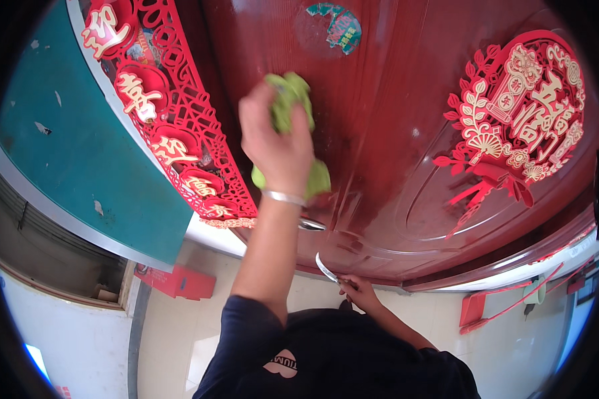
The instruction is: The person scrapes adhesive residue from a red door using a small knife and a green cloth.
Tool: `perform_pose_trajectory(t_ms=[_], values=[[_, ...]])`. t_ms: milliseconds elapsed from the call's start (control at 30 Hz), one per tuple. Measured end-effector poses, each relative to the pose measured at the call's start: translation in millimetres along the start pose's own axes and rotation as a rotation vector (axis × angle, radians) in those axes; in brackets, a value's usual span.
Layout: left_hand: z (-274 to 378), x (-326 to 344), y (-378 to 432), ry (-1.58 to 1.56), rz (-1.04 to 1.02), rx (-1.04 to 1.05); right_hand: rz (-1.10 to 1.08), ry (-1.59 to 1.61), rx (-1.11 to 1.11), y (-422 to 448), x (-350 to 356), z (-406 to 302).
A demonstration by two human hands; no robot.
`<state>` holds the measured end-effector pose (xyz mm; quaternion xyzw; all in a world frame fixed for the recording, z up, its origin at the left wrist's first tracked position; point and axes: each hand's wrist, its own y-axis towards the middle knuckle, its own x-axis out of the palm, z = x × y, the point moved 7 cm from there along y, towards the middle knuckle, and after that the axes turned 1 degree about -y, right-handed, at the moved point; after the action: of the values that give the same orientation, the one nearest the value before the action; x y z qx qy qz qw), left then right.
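Note:
My left hand [279,144], wearing a silver bracelet [283,198], grips a lime-green cloth [292,102] at the dark red door [379,99]. The cloth is bunched under the fingers, and part of it hangs below the hand. Motion blurs the fingers. Lower down, my right hand [362,294] holds the handle of a small knife with a curved blade [325,268]; the blade points up toward the door. A metal door handle [312,225] shows just right of my left wrist. Above the cloth, a torn round green sticker [344,30] clings to the door.
Red paper-cut decoration [197,99] runs down the door's left side; another ornament [524,109] hangs at right. A teal panel [80,129] stands at left. On the tiled floor [174,324] are a red box [189,283] and a red dustpan [472,309].

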<state>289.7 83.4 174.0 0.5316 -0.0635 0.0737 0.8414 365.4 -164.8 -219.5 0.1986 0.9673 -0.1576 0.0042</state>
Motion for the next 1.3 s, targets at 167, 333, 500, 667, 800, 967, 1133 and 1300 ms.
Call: perform_pose_trajectory(t_ms=[167,333,500,667,800,967,1133,1300], values=[[-27,-15,-38,0.074,0.029,-0.056,0.001,0.017,0.047,-11,9,-7],[-52,-30,-108,0.021,-0.223,-0.428,0.047,0.016,0.093,-15,-8,-2],[-18,-18,-26,-0.007,-0.024,-0.109,0.089,0.105,-0.139,-16,-19,-32],[-27,-17,-38,0.065,-0.069,-0.131,0.133,0.106,-0.271,-19,-23,-81],[-52,-27,-91,0.149,-0.226,-0.336,0.211,0.073,-0.384,-25,-38,-125],[-17,-33,-17,0.107,0.039,-0.089,0.285,0.040,-0.473,-34,-52,-168],[-45,-34,-26,0.325,0.025,-0.256,0.282,0.052,-0.500,-32,-45,-183],[-64,-37,-128,0.407,-0.350,-0.384,0.267,-0.154,-0.611,-22,-41,-241]])
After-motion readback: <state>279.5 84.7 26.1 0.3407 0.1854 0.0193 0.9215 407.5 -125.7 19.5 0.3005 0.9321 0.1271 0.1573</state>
